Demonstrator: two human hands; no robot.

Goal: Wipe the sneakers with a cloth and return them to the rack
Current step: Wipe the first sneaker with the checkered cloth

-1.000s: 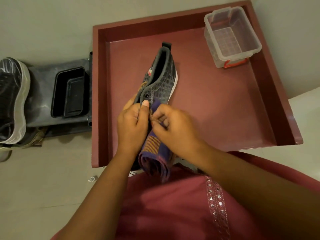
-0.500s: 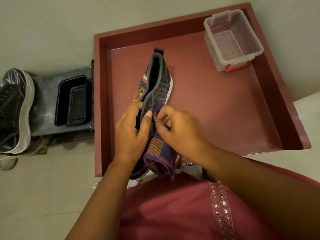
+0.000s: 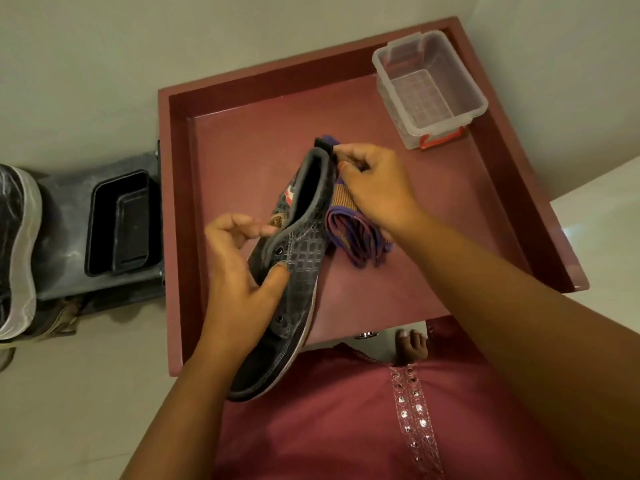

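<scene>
I see my left hand (image 3: pixel 242 271) holding the sneaker (image 3: pixel 294 258) at its middle: the thumb presses on the checked upper by the eyelets, while the fingers curl loosely near the tongue side, some of them lifted off it. The sneaker is tilted on its side, heel away from me and toe pointing back toward my body, its pale sole edge facing my right.

My right hand (image 3: pixel 377 188) is up at the heel end, fingers curled and gripping the cloth (image 3: pixel 349 233), which is a folded purple piece with an orange-striped band. The cloth lies against the sneaker's outer side just under that hand, and its folded tail hangs below my wrist.

Both hands work over the red tray (image 3: pixel 512 216). Beyond my right hand, in the tray's far corner, stands a clear box (image 3: pixel 429 95) with a red clip, well apart from the cloth. Left of my left hand, outside the tray, a black tub (image 3: pixel 117 223) sits on a grey surface, and further left is another shoe (image 3: pixel 17 251) with a white sole rim.
</scene>
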